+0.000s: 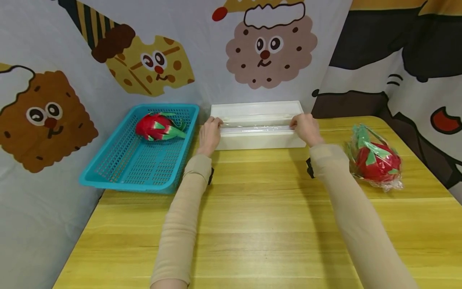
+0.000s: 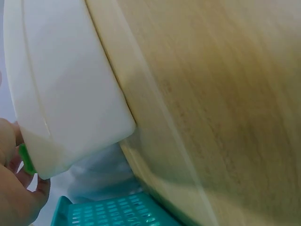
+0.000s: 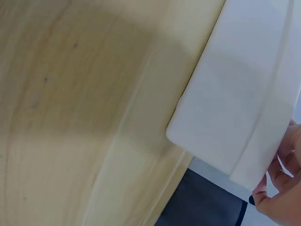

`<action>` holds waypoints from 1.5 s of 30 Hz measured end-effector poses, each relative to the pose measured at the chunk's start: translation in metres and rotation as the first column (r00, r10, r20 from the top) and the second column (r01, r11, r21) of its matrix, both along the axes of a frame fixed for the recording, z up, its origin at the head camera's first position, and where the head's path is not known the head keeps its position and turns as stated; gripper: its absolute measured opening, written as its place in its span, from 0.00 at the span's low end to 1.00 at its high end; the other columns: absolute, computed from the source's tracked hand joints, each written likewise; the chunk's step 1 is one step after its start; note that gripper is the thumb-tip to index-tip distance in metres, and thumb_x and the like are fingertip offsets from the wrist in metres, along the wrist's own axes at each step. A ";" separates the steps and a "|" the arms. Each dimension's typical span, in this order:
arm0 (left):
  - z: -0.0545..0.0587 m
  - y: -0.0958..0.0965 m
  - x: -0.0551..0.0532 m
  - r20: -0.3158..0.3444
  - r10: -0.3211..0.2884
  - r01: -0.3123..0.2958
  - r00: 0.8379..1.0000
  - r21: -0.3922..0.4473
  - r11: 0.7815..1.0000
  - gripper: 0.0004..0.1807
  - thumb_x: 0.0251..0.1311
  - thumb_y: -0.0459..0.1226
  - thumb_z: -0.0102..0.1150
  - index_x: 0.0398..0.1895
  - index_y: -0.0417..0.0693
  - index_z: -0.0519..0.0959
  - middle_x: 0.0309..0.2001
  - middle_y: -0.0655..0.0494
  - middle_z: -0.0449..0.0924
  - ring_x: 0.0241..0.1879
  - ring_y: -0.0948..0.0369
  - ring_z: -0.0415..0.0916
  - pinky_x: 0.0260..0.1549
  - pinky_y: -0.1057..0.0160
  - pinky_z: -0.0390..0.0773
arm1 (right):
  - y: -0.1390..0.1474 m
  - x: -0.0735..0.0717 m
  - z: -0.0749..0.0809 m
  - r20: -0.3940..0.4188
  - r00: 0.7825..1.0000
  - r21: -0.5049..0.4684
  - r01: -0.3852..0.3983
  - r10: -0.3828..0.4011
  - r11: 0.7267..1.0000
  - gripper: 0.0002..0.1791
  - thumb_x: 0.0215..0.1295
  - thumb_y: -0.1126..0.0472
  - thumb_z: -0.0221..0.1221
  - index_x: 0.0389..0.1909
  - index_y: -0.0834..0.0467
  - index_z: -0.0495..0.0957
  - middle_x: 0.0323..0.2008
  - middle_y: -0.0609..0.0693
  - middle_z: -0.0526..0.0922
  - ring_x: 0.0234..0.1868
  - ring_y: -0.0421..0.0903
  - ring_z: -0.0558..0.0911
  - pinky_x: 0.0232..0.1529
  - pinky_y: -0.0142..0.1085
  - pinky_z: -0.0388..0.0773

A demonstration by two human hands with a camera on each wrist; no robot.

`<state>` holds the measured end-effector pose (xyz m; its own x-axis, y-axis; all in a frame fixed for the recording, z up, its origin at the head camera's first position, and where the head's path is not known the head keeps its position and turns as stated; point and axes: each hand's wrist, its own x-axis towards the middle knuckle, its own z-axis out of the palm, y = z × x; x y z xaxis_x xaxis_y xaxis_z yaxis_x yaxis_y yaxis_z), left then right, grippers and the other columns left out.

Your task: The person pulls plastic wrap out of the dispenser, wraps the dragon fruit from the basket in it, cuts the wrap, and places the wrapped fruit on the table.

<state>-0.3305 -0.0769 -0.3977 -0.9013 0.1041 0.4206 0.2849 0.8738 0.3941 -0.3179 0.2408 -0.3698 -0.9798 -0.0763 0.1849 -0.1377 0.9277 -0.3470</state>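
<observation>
At the far left, a cloth printed with cartoon biscuits and cheese hangs behind the table. On the table's left side sits a blue basket, with a red fruit with green leaves lying inside toward its far right.

Just right of the basket, the left hand is at the left end of a white box. Its fingers are bent and pinch the left end of the clear film, with the fingertips at the box's upper edge. The left wrist view shows the thumb and fingers beside the box's end, with a small green piece between them, too little visible to name.

The box lies lengthwise across the far part of the table, its lid raised at the back. The film runs as a shiny, slightly wrinkled strip along the opening, between the two hands.

At the box's right end, the right hand pinches the film's other end, its fingers bent. The right wrist view shows thumb and fingers close by the corner.

Farther right, well apart from the box, a second fruit lies on the table, covered in crinkled clear wrap.
</observation>
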 end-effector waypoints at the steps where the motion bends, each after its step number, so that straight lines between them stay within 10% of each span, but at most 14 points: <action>1: 0.000 -0.001 0.000 0.007 -0.001 0.001 1.000 0.015 1.000 0.11 0.67 0.32 0.51 0.48 0.43 0.79 0.44 0.47 0.80 0.41 0.51 0.80 0.40 0.58 0.81 | 0.000 0.000 -0.001 0.002 1.000 -0.004 0.003 -0.003 1.000 0.07 0.64 0.66 0.58 0.35 0.65 0.83 0.41 0.64 0.84 0.43 0.61 0.80 0.41 0.52 0.76; 25: -0.002 -0.001 -0.003 -0.038 -0.087 0.095 0.995 0.289 0.953 0.12 0.67 0.36 0.52 0.41 0.36 0.81 0.42 0.41 0.80 0.46 0.49 0.78 0.48 0.56 0.78 | 0.001 0.003 -0.013 -0.197 0.977 -0.292 0.015 -0.076 0.956 0.09 0.68 0.68 0.53 0.40 0.69 0.80 0.40 0.68 0.83 0.40 0.61 0.80 0.43 0.51 0.76; 45: 0.000 0.000 -0.008 0.023 -0.157 0.111 0.987 0.606 0.788 0.13 0.71 0.38 0.46 0.46 0.37 0.75 0.44 0.41 0.80 0.43 0.50 0.80 0.45 0.57 0.80 | -0.002 0.002 -0.008 -0.077 0.984 -0.509 0.099 -0.160 0.855 0.14 0.74 0.61 0.45 0.45 0.66 0.75 0.45 0.64 0.81 0.42 0.51 0.75 0.40 0.32 0.68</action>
<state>-0.3387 -0.0773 -0.3981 -0.9258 -0.0270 0.3771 0.3340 0.4088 0.8493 -0.3163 0.2392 -0.3779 -0.9445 0.1830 0.2727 -0.0943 0.6441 -0.7591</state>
